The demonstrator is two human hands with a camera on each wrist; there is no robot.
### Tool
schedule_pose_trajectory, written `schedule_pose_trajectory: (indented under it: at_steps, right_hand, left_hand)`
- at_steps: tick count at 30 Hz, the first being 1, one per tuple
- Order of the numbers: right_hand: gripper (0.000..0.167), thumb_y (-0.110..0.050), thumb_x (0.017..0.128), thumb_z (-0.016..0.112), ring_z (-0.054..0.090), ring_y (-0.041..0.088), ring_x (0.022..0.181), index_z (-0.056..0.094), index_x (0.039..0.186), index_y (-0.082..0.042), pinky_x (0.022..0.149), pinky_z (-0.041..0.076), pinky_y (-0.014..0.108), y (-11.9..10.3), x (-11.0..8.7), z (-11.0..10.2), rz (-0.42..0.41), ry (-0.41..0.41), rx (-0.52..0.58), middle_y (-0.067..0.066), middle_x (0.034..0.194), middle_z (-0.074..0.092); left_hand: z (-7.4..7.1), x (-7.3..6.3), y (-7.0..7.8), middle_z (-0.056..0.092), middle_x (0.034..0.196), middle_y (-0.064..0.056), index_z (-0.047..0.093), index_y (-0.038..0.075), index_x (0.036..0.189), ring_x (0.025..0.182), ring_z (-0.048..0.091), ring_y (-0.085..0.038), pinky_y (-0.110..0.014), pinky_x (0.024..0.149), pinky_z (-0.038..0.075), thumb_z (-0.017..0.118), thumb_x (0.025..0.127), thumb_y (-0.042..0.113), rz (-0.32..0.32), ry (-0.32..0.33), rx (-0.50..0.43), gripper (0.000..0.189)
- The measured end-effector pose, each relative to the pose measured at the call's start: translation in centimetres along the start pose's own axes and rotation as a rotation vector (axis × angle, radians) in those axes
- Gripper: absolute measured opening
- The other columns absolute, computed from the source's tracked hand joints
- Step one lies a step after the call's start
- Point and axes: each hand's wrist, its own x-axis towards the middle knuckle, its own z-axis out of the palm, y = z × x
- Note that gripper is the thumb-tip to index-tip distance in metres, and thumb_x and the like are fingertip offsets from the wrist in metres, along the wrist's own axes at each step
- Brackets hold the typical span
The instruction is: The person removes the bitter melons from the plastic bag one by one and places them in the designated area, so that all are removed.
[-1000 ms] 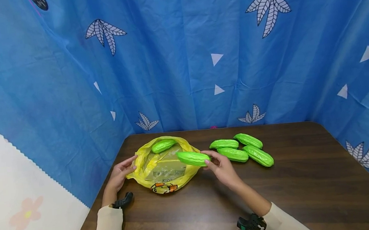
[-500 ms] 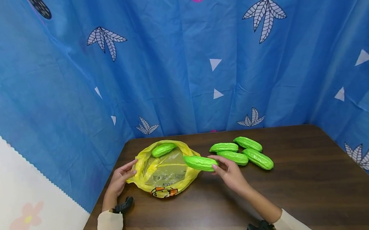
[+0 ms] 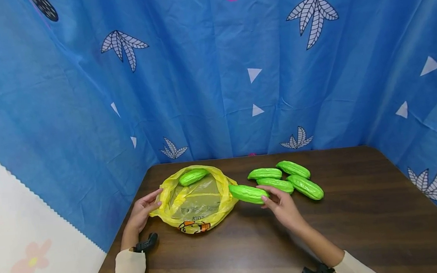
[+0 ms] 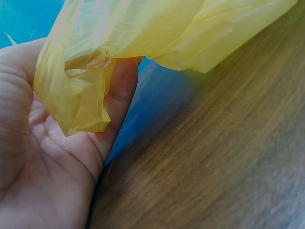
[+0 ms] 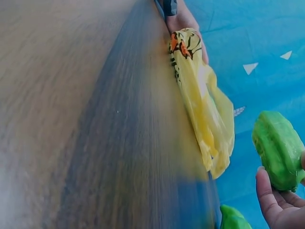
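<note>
A yellow plastic bag [image 3: 225, 203] lies at the left with its mouth spread wide; one green bitter melon [image 3: 193, 177] is inside near the back. My left hand [image 3: 140, 214] pinches the bag's left rim, and the left wrist view shows the crumpled plastic [image 4: 88, 102] between thumb and fingers. Just past the bag's right rim, my right hand [image 3: 284, 210] holds another ridged green bitter melon [image 3: 248, 193] by its right end, above the table. In the right wrist view this melon [image 5: 278, 150] rests between fingers and thumb, apart from the bag [image 5: 205, 105].
Several more bitter melons [image 3: 305, 187] lie in a cluster behind and right of my right hand. The dark wooden table [image 3: 370, 210] ends at a blue patterned curtain [image 3: 207, 90]. A white cloth [image 3: 20, 212] hangs at the left.
My right hand has moved right with the bitter melon, from over the bag's mouth to beyond its right rim. The left hand keeps its place on the bag.
</note>
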Motion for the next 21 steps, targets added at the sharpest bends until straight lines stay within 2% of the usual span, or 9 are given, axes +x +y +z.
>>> schedule_pose_trajectory:
  at_steps: [7,14,21]
  right_hand:
    - [0.035,0.001,0.099,0.061,0.072,0.027,0.091,0.061,0.134,0.007,0.079,0.06,0.034,0.2,0.0,-0.5,-0.031,0.022,0.009,0.026,0.133,0.06]
    - [0.035,0.0,0.1,0.061,0.071,0.018,0.095,0.06,0.134,0.008,0.08,0.06,0.037,0.8,-0.4,-1.2,-0.047,0.034,0.012,0.028,0.137,0.058]
    - [0.036,-0.001,0.1,0.061,0.072,0.024,0.095,0.061,0.135,0.005,0.081,0.06,0.036,1.1,-0.7,-1.8,-0.02,0.041,-0.011,0.025,0.139,0.057]
  left_hand:
    - [-0.1,0.1,-0.2,0.053,0.15,-0.008,0.046,-0.01,0.146,0.126,0.047,0.009,-0.013,0.099,0.043,0.064,0.098,0.002,0.014,-0.005,0.0,0.053]
    - [0.0,0.0,-0.2,0.047,0.153,-0.019,0.047,-0.01,0.146,0.126,0.048,0.008,-0.014,0.098,0.044,0.064,0.098,0.001,0.015,-0.005,-0.008,0.052]
    - [0.1,-0.2,-0.1,0.05,0.151,-0.012,0.046,-0.01,0.147,0.126,0.051,0.005,-0.016,0.096,0.047,0.064,0.099,0.002,0.008,-0.006,-0.008,0.053]
